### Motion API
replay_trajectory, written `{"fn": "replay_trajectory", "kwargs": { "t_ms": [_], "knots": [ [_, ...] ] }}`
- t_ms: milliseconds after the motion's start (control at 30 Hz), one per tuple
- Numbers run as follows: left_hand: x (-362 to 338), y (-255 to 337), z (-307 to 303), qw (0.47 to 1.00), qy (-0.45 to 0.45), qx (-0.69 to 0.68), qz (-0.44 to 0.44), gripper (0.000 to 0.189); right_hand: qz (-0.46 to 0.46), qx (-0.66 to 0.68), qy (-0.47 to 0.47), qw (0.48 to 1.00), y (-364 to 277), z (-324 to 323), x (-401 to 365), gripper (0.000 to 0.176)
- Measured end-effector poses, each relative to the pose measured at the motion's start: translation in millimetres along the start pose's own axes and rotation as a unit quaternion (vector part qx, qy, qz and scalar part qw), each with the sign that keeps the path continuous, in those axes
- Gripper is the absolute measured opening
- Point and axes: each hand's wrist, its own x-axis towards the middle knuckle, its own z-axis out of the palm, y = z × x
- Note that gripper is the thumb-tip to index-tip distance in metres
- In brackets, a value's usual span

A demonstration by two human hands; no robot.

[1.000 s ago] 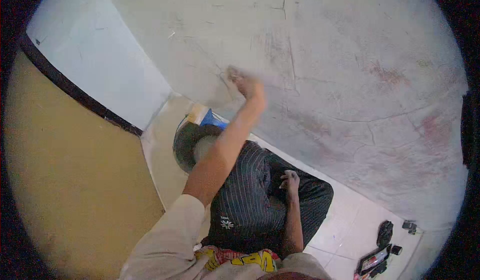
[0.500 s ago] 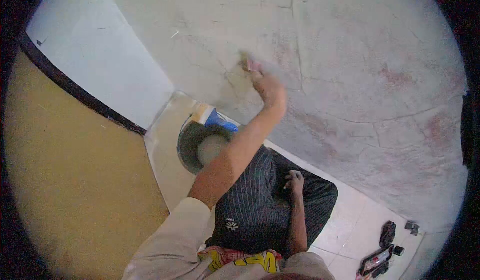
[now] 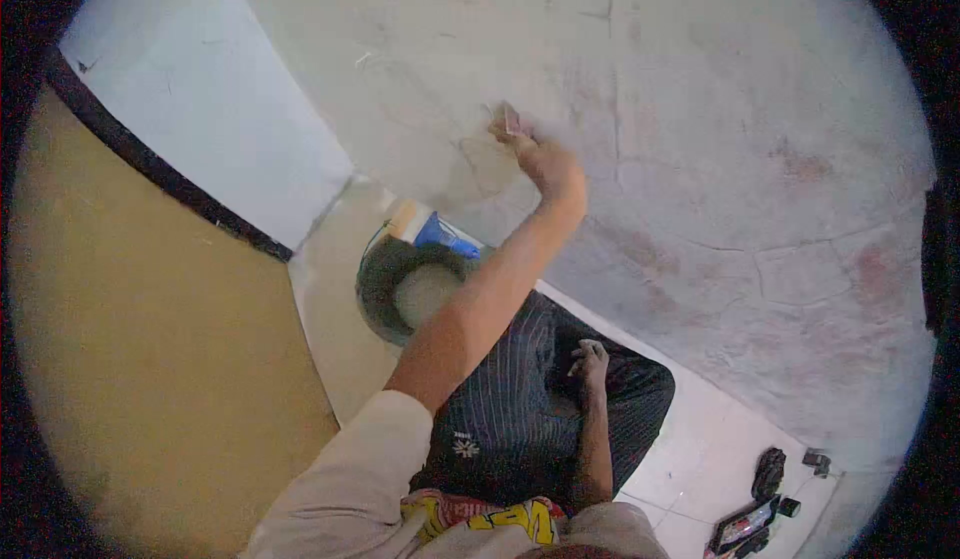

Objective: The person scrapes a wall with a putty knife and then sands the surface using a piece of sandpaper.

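My left hand [image 3: 545, 159] reaches up against the patchy grey wall [image 3: 700, 129]. Its fingers close on a small flat pinkish piece [image 3: 511, 119] that looks like sandpaper; blur hides its detail. Below on my lap, my right hand [image 3: 590, 359] rests on the dark striped trousers [image 3: 500, 379], fingers loosely bent and apart, holding nothing. Under my left forearm stands a dark bucket [image 3: 375, 289] with a pale greyish content, partly covered by the arm.
By the bucket's far rim are a yellowish-white block [image 3: 403, 221] and a blue item [image 3: 445, 237]. A white panel [image 3: 210, 99] with a dark edge stands left, above a tan surface [image 3: 170, 329]. Several small dark items [image 3: 768, 471] lie on the tiled floor [image 3: 690, 439] at lower right.
My left hand has shifted slightly right along the wall with the pinkish piece. My right hand stays on my lap, and the view has moved a little.
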Motion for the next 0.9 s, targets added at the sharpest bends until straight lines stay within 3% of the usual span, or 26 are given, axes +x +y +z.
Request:
{"fn": "replay_trajectory", "kwargs": {
  "t_ms": [33,100,133,200,267,300,333,400,467,600,767,800,867,900],
  "knots": [
    [8,-6,-5,1.0,0.007,0.0,0.001,0.062,0.004,-0.004,-0.003,1.0,1,0,-5,0.022],
    [55,-43,-8,0.973,0.175,0.126,0.076,0.043,0.072,0.012,0.025,0.997,-13,5,-6,0.023],
    [97,-86,-39,0.943,0.118,0.26,0.169,0.042,0.051,0.039,-0.005,0.998,-20,5,-11,0.022],
    [175,-167,-99,0.778,0.071,0.489,0.387,0.042,0.049,0.044,0.003,0.998,-28,11,-14,0.024],
    [86,-83,-58,0.97,-0.05,0.217,0.102,0.044,0.048,0.059,-0.007,0.997,-14,3,-12,0.027],
    [38,-38,-36,0.994,-0.033,0.091,-0.044,0.045,0.047,0.061,-0.003,0.997,-16,2,-9,0.027],
    [13,-17,-19,0.994,-0.033,0.094,-0.045,0.045,0.049,0.027,-0.002,0.998,-17,3,-8,0.029],
    [-16,-3,2,0.983,-0.02,0.155,0.092,0.06,0.052,-0.005,-0.005,0.999,-17,7,-7,0.03],
    [17,-25,-5,0.972,0.032,0.196,0.121,0.06,0.02,0.028,-0.016,0.999,-17,5,-12,0.031],
    [103,-71,-52,0.957,0.114,0.229,0.137,0.06,0.042,0.007,0.021,0.999,11,-7,2,0.031],
    [20,6,-24,0.992,0.075,0.088,-0.041,0.061,0.043,-0.027,0.033,0.998,-4,4,-4,0.028],
    [-4,23,-18,0.992,0.062,0.098,-0.052,0.061,0.101,0.043,0.031,0.994,-32,14,-13,0.027],
    [-30,11,-52,0.93,-0.081,0.314,0.171,0.052,0.08,0.044,0.039,0.995,-37,14,-15,0.025],
    [-64,29,-43,0.968,-0.093,0.221,0.075,0.053,0.063,0.041,0.037,0.996,-40,12,-14,0.024]
  ]
}}
